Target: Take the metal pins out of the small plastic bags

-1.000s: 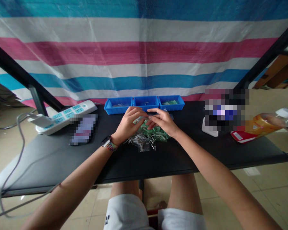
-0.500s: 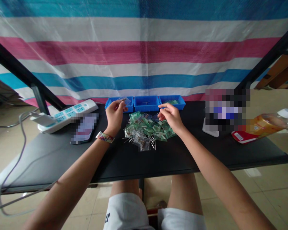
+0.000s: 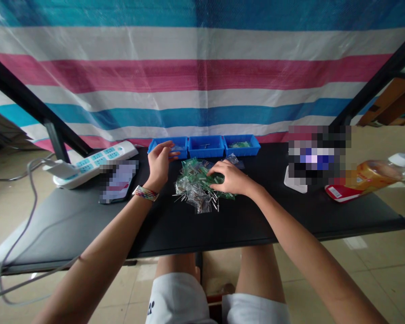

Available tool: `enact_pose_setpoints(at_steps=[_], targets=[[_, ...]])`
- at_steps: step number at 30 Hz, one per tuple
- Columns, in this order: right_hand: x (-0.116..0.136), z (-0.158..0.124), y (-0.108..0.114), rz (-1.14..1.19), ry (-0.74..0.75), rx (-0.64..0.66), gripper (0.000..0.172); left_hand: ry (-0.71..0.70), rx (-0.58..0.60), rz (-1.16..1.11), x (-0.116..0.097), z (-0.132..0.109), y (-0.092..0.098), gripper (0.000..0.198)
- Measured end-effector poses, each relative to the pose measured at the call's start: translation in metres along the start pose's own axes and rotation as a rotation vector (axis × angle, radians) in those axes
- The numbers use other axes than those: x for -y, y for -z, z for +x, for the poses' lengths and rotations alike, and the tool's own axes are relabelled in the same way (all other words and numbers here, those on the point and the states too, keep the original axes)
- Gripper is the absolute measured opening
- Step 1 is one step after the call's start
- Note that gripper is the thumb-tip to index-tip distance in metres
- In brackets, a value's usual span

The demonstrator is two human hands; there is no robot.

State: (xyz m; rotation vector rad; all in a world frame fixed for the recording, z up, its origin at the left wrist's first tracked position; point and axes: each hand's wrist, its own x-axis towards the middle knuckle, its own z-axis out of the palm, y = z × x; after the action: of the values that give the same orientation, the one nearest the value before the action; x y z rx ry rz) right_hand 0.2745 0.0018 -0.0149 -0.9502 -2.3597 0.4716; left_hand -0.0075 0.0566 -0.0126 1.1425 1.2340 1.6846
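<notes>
My left hand (image 3: 159, 163) hovers at the front of the left blue bin (image 3: 151, 147) with its fingers apart and nothing seen in them. A clear bag (image 3: 178, 148) lies in that bin. Over the heap of small bags (image 3: 195, 189) on the table, my right hand (image 3: 232, 176) reaches in from the right, thumb and fingers spread round some green bags (image 3: 207, 177). Whether its fingertips touch them I cannot tell. Clear bags and thin metal pins show at the heap's near side. The middle blue bin (image 3: 205, 153) holds a few thin pieces, and the right blue bin (image 3: 254, 150) holds green bags.
On the left of the black table (image 3: 189, 234) are a white power strip (image 3: 97, 163) with cables and a phone (image 3: 119, 182). To the right lie a white object (image 3: 295, 183) and a drink bottle (image 3: 367, 177). A striped sheet (image 3: 202, 72) hangs behind.
My left hand has let go of the clear bag, which now lies in the left bin. My right hand has moved left and nearer, over the heap. A clear bag behind it has come into sight.
</notes>
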Motion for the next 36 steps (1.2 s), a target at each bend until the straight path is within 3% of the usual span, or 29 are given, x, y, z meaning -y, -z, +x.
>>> enact_pose_setpoints(at_steps=[5, 10, 13, 16, 19, 23, 27, 29, 32, 36], targets=[[0.002, 0.001, 0.002, -0.025, 0.008, 0.005, 0.034, -0.07, 0.033, 0.075, -0.002, -0.006, -0.003, 0.019], [0.007, 0.002, 0.0, -0.125, 0.042, -0.034, 0.019, -0.079, 0.058, 0.11, -0.005, -0.009, -0.006, 0.014], [0.01, 0.003, -0.001, -0.114, 0.01, -0.098, 0.019, -0.077, 0.107, 0.145, -0.007, -0.011, -0.006, 0.011], [0.013, 0.006, 0.0, 0.105, -0.054, -0.231, 0.017, -0.119, 0.165, 0.171, -0.009, -0.015, -0.007, 0.01], [0.013, 0.01, 0.002, 0.487, -0.188, -0.362, 0.01, -0.227, 0.263, 0.22, -0.014, -0.023, -0.011, 0.014], [0.011, 0.013, 0.003, 0.907, -0.36, -0.47, 0.023, -0.511, 0.48, 0.424, -0.022, -0.04, -0.017, 0.028], [0.009, 0.015, 0.001, 1.162, -0.48, -0.473, 0.035, -0.761, 0.648, 0.58, -0.027, -0.057, -0.022, 0.051], [0.01, 0.015, -0.001, 1.242, -0.496, -0.455, 0.039, -0.839, 0.664, 0.637, -0.028, -0.062, -0.023, 0.05], [0.013, 0.016, -0.005, 1.29, -0.499, -0.418, 0.041, -0.903, 0.647, 0.684, -0.029, -0.063, -0.022, 0.034], [0.016, 0.017, -0.006, 1.265, -0.473, -0.385, 0.041, -0.895, 0.613, 0.669, -0.032, -0.062, -0.022, 0.021]])
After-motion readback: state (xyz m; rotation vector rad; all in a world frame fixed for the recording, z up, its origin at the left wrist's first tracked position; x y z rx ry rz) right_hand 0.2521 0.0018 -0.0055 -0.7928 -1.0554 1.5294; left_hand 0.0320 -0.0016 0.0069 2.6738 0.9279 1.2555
